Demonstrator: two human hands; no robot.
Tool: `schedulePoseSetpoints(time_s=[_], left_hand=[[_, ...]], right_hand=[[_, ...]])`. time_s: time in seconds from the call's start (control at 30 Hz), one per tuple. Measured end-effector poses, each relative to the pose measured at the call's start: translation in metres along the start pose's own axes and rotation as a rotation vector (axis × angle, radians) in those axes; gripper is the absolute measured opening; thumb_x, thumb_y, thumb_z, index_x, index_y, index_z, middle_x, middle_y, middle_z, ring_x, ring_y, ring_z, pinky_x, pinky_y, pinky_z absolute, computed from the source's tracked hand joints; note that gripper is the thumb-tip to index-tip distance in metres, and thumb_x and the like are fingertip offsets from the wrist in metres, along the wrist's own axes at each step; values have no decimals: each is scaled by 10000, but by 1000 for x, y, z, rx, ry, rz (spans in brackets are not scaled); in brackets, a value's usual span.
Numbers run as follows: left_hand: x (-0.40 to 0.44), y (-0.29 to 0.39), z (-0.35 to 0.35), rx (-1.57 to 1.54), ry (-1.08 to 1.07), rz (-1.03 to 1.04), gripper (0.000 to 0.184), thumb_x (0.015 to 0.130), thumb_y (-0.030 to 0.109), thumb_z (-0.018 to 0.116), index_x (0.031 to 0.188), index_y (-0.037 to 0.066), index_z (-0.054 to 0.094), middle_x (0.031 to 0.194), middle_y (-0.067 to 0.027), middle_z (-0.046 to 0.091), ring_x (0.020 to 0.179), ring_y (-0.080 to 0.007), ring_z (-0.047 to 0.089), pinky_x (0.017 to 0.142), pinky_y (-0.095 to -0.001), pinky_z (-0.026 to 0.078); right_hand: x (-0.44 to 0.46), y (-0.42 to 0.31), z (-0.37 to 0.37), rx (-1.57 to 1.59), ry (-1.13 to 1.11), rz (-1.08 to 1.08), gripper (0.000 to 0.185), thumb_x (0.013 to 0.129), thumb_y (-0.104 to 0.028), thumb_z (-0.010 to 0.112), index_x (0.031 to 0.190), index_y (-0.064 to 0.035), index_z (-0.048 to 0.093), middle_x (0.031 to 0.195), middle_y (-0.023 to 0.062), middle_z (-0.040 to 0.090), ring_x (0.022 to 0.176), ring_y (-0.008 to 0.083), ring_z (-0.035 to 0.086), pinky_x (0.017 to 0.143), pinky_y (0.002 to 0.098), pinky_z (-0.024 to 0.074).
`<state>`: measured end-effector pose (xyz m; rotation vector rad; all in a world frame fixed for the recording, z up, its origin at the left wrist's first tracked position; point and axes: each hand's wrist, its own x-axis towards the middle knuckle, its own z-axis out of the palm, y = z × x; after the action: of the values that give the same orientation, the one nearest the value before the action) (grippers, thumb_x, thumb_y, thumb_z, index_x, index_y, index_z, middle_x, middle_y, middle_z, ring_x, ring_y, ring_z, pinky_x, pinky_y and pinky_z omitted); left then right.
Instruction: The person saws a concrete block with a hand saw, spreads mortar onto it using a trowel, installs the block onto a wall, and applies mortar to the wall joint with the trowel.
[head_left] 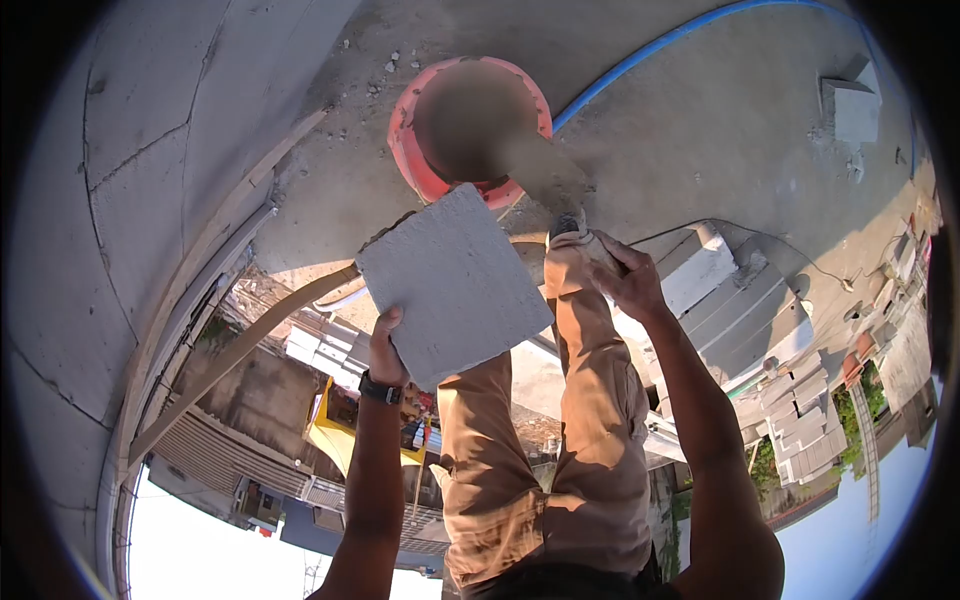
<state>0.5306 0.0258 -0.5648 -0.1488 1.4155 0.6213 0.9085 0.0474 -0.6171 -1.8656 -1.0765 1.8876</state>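
Left hand clamps concrete block by its near-left edge; for right hand, rightward, fingers' state I cannot tell.

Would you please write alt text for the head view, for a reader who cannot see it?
The left hand grips a grey block by its edge, while the right hand is by the right trouser leg. Beyond stands a red tub on the floor, near a blue hose.

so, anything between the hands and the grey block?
Left hand: nothing visible, it holds the grey block by an edge. Right hand: a trouser leg shows between it and the block in this view; depth unclear, so can't say it obstructs.
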Motion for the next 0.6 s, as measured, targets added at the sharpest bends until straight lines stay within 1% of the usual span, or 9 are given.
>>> schedulePoseSetpoints(time_s=[0.03,0.17,0.23,0.27,0.37,0.43,0.47,0.53,0.6], left_hand=[[2,1,4,-67,2,-41,776,832,396,635,1439,-14,377,1338,-213,540,1193,-367,569,980,-493,489],[13,-2,9,-231,-81,-108,793,859,425,630,1485,43,330,1427,-198,478,1271,-374,512,1038,-514,444],[19,-7,5,-253,-90,-114,809,859,430,634,1495,45,314,1450,-198,456,1290,-376,497,1052,-525,434],[21,-9,2,-285,-99,-114,825,859,435,637,1504,48,298,1472,-198,433,1308,-378,481,1066,-536,423],[25,-5,8,-289,-128,-126,833,862,434,642,1513,58,284,1498,-197,402,1331,-373,458,1074,-551,413],[26,-5,16,-301,-115,-115,836,863,438,643,1516,61,281,1501,-197,398,1334,-374,454,1072,-552,415],[25,-5,20,-319,-102,-106,840,865,441,645,1519,63,278,1503,-198,393,1338,-374,450,1069,-554,418],[27,-8,20,-365,-152,-128,835,870,444,640,1521,68,277,1506,-197,392,1339,-377,451,1069,-561,417],[32,-12,22,-418,-205,-145,831,875,448,636,1522,72,276,1508,-197,391,1339,-379,453,1070,-568,417]], right_hand=[[-4,-3,0,-14,19,3,526,870,-170,714,1358,-41,568,1137,154,715,1013,164,680,884,305,526],[1,13,11,83,61,-56,517,865,-167,710,1349,-41,577,1147,148,713,1025,157,677,899,298,522],[14,19,17,83,68,-215,529,853,-184,720,1355,-86,584,1094,135,719,949,211,706,847,300,530],[21,21,15,88,72,-211,529,853,-184,720,1355,-86,584,1094,135,719,949,211,706,847,300,530],[35,11,12,-194,2,-195,541,833,-211,739,1352,-148,597,986,115,703,816,288,695,760,336,546],[40,10,16,-320,95,-423,553,821,-231,746,1353,-195,597,882,103,656,711,321,651,656,382,541],[37,9,17,-317,98,-421,553,821,-231,746,1353,-195,597,882,103,656,711,321,651,656,382,541],[24,2,16,-347,91,-368,560,808,-138,745,1344,-104,586,911,132,677,727,319,669,633,374,543],[11,5,17,-334,154,-453,575,806,-160,745,1355,-138,578,889,105,663,697,304,659,599,375,540]])
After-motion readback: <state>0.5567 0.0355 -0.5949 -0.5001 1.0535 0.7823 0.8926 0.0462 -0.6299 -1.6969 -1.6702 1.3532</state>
